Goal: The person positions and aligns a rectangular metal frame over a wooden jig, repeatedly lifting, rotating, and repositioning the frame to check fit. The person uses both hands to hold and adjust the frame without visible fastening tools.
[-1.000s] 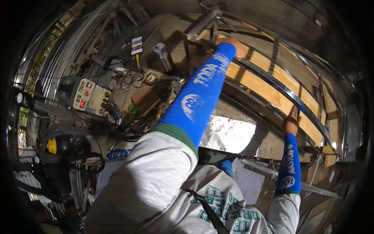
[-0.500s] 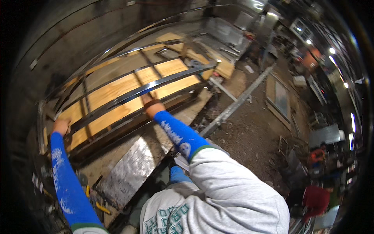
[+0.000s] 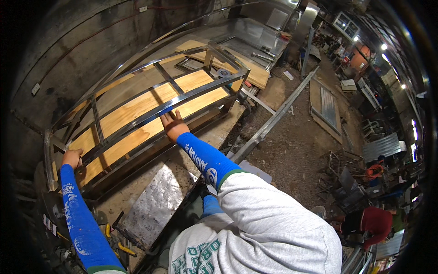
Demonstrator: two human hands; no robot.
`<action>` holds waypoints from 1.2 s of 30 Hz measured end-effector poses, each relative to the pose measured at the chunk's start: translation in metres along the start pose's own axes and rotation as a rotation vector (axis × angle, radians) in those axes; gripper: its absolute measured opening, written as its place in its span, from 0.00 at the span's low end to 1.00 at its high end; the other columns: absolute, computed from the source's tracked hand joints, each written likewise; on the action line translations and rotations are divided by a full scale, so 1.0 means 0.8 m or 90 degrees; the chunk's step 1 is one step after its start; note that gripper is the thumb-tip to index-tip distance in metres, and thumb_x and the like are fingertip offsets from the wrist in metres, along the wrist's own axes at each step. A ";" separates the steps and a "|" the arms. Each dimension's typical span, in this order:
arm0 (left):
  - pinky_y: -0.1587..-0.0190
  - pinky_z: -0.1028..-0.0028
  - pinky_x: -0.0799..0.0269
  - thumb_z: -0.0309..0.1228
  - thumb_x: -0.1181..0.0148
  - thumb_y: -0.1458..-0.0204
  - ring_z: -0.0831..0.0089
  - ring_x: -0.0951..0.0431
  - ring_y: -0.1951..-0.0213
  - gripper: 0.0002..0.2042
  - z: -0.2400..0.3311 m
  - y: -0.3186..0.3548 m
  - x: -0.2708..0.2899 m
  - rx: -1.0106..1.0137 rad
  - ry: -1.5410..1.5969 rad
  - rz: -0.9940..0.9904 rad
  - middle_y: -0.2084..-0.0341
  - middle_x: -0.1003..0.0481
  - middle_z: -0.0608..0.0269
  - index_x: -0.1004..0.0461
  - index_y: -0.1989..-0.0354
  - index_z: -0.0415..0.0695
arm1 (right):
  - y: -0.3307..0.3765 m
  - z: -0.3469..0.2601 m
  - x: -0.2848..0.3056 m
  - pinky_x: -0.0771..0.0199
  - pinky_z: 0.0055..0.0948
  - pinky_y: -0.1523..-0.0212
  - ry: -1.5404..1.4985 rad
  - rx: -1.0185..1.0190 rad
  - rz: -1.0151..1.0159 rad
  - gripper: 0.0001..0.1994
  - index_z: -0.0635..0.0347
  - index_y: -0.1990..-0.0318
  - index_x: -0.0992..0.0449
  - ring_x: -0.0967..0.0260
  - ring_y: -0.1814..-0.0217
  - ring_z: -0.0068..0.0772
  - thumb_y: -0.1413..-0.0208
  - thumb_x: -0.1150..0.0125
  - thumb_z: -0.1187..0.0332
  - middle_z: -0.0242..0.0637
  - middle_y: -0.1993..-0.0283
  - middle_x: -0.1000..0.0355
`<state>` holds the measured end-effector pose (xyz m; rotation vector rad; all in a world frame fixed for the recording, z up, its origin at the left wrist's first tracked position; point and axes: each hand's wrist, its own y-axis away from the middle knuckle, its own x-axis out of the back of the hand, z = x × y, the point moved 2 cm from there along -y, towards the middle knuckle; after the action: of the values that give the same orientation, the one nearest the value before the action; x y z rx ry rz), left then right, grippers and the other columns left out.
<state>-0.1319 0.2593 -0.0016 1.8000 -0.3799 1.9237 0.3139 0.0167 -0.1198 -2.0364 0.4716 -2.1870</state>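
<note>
A long frame of square metal tube [image 3: 137,119] with crossbars lies in front of me, left of centre. Pale wooden boards [image 3: 132,107] show through its openings. At the frame's near left end, my left hand [image 3: 73,158] is closed on a tube, its thumb on top and the other fingers partly hidden. My right hand [image 3: 175,128] reaches the middle of the near upper bar. Its fingers are stretched out and apart, with the tips against the bar's lower edge.
A bare metal sheet [image 3: 157,201] lies on the near bench, with yellow-handled tools [image 3: 125,249] beside it. A long metal beam [image 3: 278,121] slants across the dirt floor to the right. A concrete wall [image 3: 73,59] stands behind. A person in red [image 3: 376,226] is at the lower right.
The picture has shifted slightly and is sharper. Both hands stay at the same parts of the frame; the right hand's fingers now show more plainly.
</note>
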 end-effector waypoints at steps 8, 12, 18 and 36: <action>0.54 0.60 0.25 0.47 0.44 0.40 0.53 0.17 0.70 0.27 0.030 0.021 0.019 0.159 0.160 -0.013 0.81 0.20 0.47 0.21 0.84 0.36 | 0.003 -0.005 0.015 0.57 0.58 0.22 0.017 -0.017 -0.055 0.34 0.64 0.22 0.53 0.53 0.17 0.43 0.34 0.55 0.66 0.45 0.18 0.51; 0.56 0.61 0.25 0.47 0.44 0.40 0.56 0.17 0.72 0.27 0.030 0.021 0.017 0.109 0.166 0.027 0.83 0.21 0.49 0.21 0.84 0.35 | 0.002 -0.002 0.008 0.53 0.57 0.22 -0.015 -0.010 -0.001 0.43 0.68 0.24 0.53 0.51 0.18 0.45 0.45 0.38 0.67 0.50 0.20 0.49; 0.59 0.60 0.26 0.47 0.42 0.41 0.56 0.19 0.74 0.27 0.027 0.015 0.013 0.128 0.200 0.022 0.84 0.21 0.49 0.21 0.84 0.35 | 0.005 0.000 0.004 0.55 0.57 0.22 -0.008 -0.018 0.001 0.39 0.66 0.23 0.53 0.51 0.18 0.44 0.40 0.45 0.68 0.47 0.20 0.49; 0.55 0.57 0.27 0.47 0.46 0.37 0.51 0.17 0.65 0.23 0.003 0.007 0.005 0.057 0.058 -0.025 0.71 0.18 0.46 0.19 0.69 0.37 | 0.003 -0.006 0.008 0.55 0.58 0.22 0.003 -0.015 -0.012 0.34 0.65 0.23 0.51 0.51 0.18 0.42 0.34 0.54 0.65 0.45 0.20 0.48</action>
<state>-0.1327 0.2542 0.0035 1.7529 -0.2296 2.0163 0.3086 0.0131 -0.1148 -2.0557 0.4822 -2.2082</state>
